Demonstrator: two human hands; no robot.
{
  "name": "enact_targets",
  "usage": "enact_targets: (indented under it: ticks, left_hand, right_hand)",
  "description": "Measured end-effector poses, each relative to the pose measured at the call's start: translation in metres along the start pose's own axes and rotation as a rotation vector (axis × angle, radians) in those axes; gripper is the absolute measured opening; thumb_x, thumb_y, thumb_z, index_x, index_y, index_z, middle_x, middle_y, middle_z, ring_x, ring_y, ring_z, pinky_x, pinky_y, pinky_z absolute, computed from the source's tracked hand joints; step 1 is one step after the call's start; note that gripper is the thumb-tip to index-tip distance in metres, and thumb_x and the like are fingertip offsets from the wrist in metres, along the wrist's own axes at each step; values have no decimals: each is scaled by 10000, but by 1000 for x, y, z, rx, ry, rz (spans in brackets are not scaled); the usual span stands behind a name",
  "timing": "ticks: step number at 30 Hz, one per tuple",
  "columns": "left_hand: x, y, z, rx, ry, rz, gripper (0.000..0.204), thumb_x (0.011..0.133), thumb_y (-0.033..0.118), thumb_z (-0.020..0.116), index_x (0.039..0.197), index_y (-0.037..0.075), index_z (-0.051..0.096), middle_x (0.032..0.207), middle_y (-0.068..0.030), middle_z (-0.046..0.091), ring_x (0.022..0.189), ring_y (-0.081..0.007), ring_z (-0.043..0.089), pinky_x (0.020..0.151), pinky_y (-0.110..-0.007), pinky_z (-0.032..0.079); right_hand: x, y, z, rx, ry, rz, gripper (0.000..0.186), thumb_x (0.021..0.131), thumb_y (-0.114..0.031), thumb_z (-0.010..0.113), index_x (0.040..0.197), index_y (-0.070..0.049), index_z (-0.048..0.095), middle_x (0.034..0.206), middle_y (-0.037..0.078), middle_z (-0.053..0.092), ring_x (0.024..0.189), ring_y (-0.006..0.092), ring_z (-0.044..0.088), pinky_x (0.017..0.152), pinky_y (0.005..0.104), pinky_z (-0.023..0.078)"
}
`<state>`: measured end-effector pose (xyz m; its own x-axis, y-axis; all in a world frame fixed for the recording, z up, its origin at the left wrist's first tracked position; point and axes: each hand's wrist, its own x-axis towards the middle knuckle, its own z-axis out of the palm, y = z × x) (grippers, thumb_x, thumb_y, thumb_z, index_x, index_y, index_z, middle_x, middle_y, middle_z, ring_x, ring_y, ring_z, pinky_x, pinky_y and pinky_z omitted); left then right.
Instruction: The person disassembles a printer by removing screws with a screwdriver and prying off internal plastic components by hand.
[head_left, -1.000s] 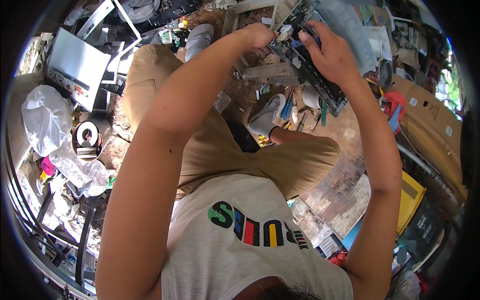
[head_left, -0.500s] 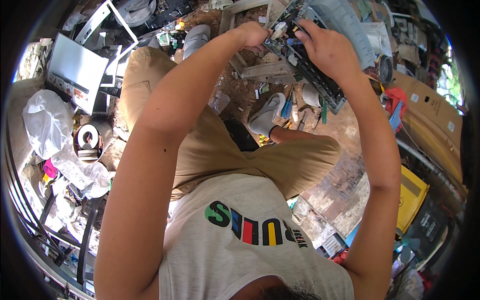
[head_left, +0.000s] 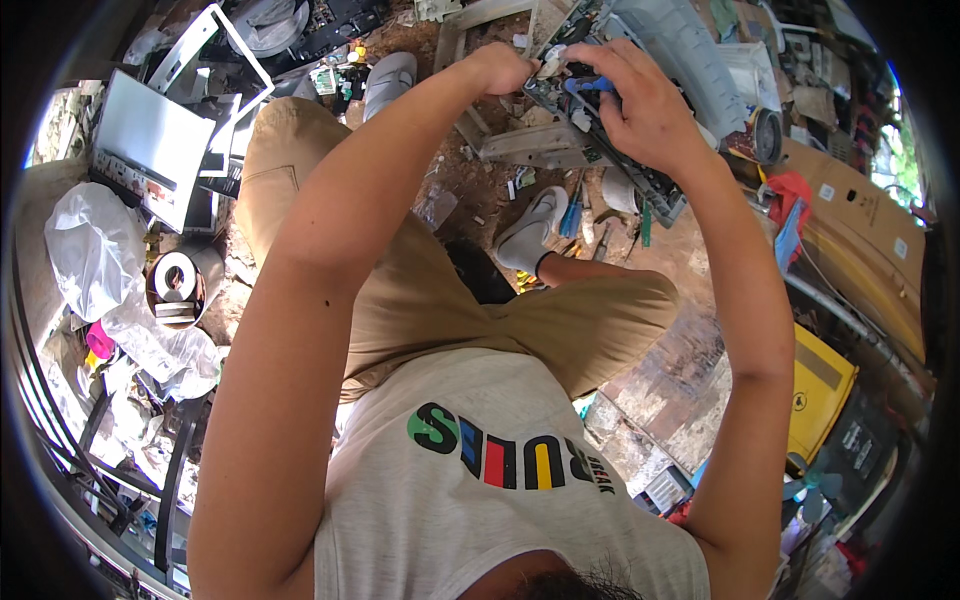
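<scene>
The opened machine [head_left: 640,185] lies beneath my half-open right hand [head_left: 645,110], thumb apart from bent fingers; my left hand [head_left: 503,70] curls at its left edge, grip too hidden to tell.

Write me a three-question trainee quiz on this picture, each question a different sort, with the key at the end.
1. True or false: the left hand and the right hand both reach to the grey-and-black machine.

2. Multiple choice: what lies close beside the person's right shoe?
A) a clear plastic bag
B) a blue-handled tool
C) a cardboard box

3. Fill in the missing word: the yellow case lies on the person's ___ side.

Key: 1. True. 2. B. 3. right.
</scene>
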<state>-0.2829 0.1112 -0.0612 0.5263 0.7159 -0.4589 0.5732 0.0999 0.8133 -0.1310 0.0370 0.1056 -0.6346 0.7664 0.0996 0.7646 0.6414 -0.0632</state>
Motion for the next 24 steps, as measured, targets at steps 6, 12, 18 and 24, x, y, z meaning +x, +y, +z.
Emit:
enact_targets:
  ticks: [6,12,18,24]
  left_hand:
    - [-24,0,-11,169,569,226,384,831,398,653,1055,87,629,890,-164,697,851,-348,677,800,-441,535]
    - [-44,-6,-5,424,275,591,382,750,280,731,1091,159,609,1023,-118,678,909,-307,665,802,-421,544]
    - [-44,-2,1,437,336,653,369,770,257,743,1103,180,604,1088,-81,636,964,-303,645,811,-422,540]
    - [-39,-4,6,499,337,657,284,791,275,727,1045,175,648,1053,-75,638,963,-305,642,812,-419,538]
  right_hand:
    - [0,-10,-7,-112,-161,297,379,911,-278,590,1276,-186,553,1020,154,613,820,379,659,678,461,549]
    - [-5,-8,-8,-10,-22,157,344,932,-309,572,1255,-192,560,988,134,650,822,344,670,667,450,550]
    - [-5,-1,-3,-41,7,114,346,912,-272,630,1246,-197,576,921,104,646,803,332,648,683,416,521]
    - [-6,-17,-16,-1,-127,353,366,864,-109,604,1221,-186,582,1032,85,619,905,327,629,748,411,519]
